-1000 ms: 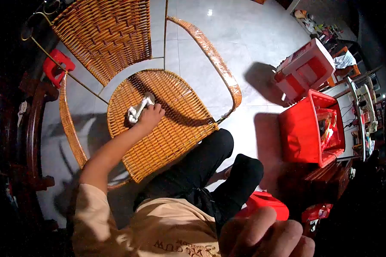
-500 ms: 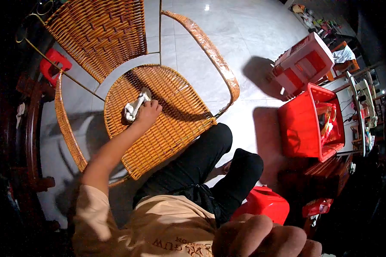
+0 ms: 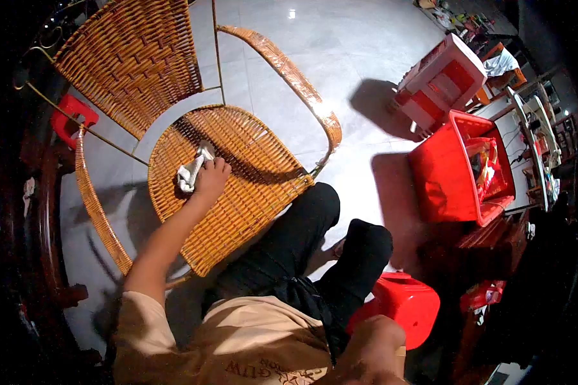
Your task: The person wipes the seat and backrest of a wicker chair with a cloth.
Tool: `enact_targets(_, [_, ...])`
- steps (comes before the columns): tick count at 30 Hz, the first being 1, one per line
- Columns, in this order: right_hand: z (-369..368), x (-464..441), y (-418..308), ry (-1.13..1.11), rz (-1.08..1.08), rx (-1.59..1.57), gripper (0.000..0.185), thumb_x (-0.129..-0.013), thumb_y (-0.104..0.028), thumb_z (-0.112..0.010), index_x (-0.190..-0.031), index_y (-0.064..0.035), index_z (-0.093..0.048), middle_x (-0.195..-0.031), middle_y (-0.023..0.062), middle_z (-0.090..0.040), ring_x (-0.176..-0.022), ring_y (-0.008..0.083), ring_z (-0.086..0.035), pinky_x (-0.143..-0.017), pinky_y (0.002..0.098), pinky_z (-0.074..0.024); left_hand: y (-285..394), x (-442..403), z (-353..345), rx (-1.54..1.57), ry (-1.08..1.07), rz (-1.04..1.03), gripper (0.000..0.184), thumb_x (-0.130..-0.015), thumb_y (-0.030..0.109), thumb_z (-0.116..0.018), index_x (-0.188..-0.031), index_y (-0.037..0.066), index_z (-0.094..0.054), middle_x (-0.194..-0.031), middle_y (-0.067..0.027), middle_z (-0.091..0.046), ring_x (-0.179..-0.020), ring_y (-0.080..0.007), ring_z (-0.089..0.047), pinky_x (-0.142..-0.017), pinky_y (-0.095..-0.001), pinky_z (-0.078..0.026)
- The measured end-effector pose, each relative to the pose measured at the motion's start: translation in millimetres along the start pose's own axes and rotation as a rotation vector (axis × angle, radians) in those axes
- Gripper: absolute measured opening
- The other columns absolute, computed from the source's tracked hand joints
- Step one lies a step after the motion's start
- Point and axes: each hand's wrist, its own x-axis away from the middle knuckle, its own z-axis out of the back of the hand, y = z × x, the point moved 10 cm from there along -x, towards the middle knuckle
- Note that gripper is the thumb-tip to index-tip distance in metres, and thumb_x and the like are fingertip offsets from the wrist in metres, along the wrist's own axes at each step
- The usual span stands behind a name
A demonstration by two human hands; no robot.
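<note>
My left hand (image 3: 212, 178) is closed on a crumpled white cloth (image 3: 189, 174) that lies against the woven seat (image 3: 237, 192) of a wicker chair. The cloth is on the left-middle part of the seat, partly in shadow. Beyond it rises the chair's woven back (image 3: 138, 61), and a wrapped armrest (image 3: 295, 74) curves along the right side. My right hand (image 3: 374, 343) is low in the picture, close to my body and in front of a red plastic stool (image 3: 411, 308). Its fingers cannot be made out.
On the right stands a large red plastic bin (image 3: 440, 176) with packages inside. A red and white box-like item (image 3: 446, 83) is behind it. Dark wooden furniture (image 3: 48, 212) lines the left. A red plastic object (image 3: 70, 119) sits behind the chair. Pale floor tiles (image 3: 359, 38) surround the chair.
My right hand has dropped away from the camera, and its curled fingers no longer show. The whole view has shifted slightly. My left hand keeps the cloth on nearly the same seat spot.
</note>
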Motion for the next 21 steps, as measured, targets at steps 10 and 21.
enact_targets(10, [-21.5, 12.9, -4.1, -0.382, -0.433, 0.003, 0.055, -0.092, -0.055, -0.037, -0.120, -0.0101, -0.052, -0.120, 0.0203, -0.056, -0.110, 0.0352, -0.052, -0.093, 0.0357, -0.0422, -5.5, 2.8, -4.2, -0.105, -0.004, 0.026, 0.025, -0.081, 0.023, -0.059, -0.101, 0.012, -0.049, -0.104, -0.0084, -0.046, -0.085, -0.0234, -0.048, -0.059, -0.0352, -0.046])
enact_targets(21, [311.6, 203.4, -0.9, -0.084, -0.547, 2.389, 0.029, -0.085, -0.020, -0.061, -0.108, -0.0032, -0.060, -0.112, 0.0173, -0.057, -0.109, 0.0346, -0.051, -0.092, 0.0412, -0.0410, 0.1, -59.1, 24.0, 0.338, 0.058, -0.238, 0.015, -0.080, 0.016, -0.057, -0.091, 0.011, -0.066, -0.091, -0.0076, -0.060, -0.085, -0.0258, -0.055, -0.058, -0.0394, -0.045])
